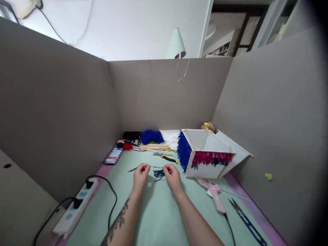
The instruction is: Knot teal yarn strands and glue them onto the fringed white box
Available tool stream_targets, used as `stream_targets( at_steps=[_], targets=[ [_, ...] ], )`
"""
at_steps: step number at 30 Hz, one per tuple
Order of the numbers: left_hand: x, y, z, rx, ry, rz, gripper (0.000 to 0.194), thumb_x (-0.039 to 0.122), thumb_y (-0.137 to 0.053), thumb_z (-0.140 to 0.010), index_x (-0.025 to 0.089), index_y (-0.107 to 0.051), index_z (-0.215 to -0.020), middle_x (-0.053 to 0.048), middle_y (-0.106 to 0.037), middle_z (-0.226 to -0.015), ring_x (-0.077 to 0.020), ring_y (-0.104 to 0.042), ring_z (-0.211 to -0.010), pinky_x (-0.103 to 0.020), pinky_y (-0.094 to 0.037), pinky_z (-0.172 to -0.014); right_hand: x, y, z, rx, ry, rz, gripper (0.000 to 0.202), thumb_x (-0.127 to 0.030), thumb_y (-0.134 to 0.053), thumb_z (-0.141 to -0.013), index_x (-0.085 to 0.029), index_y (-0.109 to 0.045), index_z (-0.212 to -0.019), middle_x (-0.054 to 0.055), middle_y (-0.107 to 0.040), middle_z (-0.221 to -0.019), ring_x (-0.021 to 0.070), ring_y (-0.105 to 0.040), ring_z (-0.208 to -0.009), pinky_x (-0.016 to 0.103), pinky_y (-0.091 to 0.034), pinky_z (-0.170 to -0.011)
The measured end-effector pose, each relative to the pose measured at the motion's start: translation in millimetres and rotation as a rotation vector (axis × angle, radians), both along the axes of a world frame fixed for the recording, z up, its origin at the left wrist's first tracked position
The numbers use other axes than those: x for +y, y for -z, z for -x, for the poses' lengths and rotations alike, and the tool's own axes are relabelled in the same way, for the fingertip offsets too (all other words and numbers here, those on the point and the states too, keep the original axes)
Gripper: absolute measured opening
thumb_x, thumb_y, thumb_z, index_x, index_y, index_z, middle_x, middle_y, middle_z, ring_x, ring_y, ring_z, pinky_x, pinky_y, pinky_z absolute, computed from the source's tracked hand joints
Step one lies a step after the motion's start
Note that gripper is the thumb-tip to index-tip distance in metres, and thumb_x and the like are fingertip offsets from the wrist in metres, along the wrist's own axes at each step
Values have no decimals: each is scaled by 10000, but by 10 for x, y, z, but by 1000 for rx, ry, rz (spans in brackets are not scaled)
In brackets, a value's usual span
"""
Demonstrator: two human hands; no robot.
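A thin dark strand of yarn [155,167] is stretched between my two hands above the pale green mat. My left hand [141,172] pinches one end, and more dark strands stick out to its left. At the other end my right hand [171,172] pinches the strand. A small bundle of dark blue yarn pieces [159,173] lies between the hands, close to my right fingers. To the right stands a white board house-shaped box [202,167] with blue yarn fringe [183,153] on one side and dark red and navy fringe [211,158] on another.
A pink glue gun [214,193] with a red light lies at right, beside blue thread snips [247,222]. Yellow-black pliers [166,157], wooden sticks [155,147] and blue yarn [151,136] lie behind. A power strip [77,206] with cords is at left; grey partitions [169,95] enclose the table.
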State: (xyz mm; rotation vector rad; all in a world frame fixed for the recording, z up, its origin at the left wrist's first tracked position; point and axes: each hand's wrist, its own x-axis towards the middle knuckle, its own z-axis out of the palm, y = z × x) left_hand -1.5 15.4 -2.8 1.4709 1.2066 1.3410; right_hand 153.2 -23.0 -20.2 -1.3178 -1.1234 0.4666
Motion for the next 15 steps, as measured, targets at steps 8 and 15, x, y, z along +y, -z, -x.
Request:
stream_targets(
  at_steps=[8, 15],
  targets=[
    [-46, -49, -38, 132, 125, -87, 200, 356, -576, -735, 165, -627, -712, -23, -599, -721, -150, -516, -669, -263, -413, -657, -21, -18, 33, -7, -104, 10, 233, -285, -529, -780, -205, -673, -943, 90, -578, -1088, 213, -539, -994, 302, -445, -781],
    [-89, -62, -73, 186, 201, -158, 183, 327, -566, -737, 170, -650, -694, -42, -595, -767, -151, -525, -690, -255, -411, -630, -12, 37, 119, -110, -188, 86, 125, -264, -578, -749, -218, -691, -718, 83, -572, -1075, 229, -518, -1046, 331, -433, -839]
  ],
)
